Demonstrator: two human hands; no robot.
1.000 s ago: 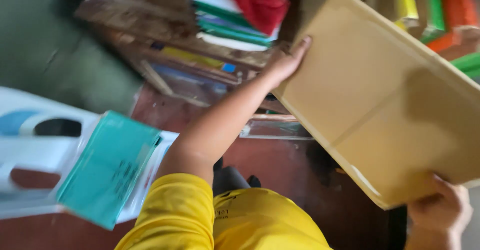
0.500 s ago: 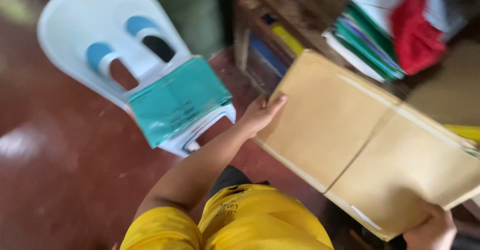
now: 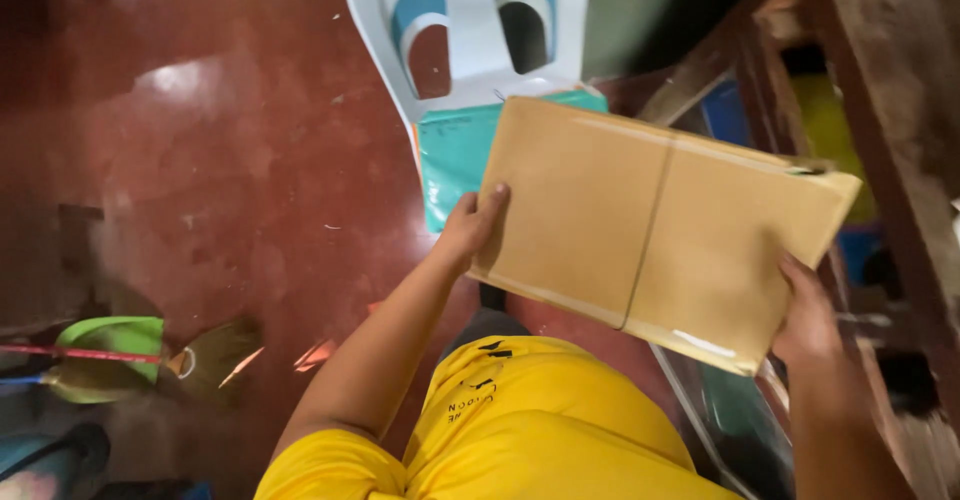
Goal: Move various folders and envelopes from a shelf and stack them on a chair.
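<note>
Both hands are gripping a big brown envelope [image 3: 660, 225], left hand [image 3: 473, 225] fingers clamped on one short edge, right hand [image 3: 808, 315] on the other. Its long axis is running left to right, dipping toward the right, hovering over a white plastic chair [image 3: 465, 35]. It's covering most of a teal folder [image 3: 455, 155] on the seat.

Tan envelope [image 3: 660, 225], prob. teal folder [image 3: 455, 160]
</note>
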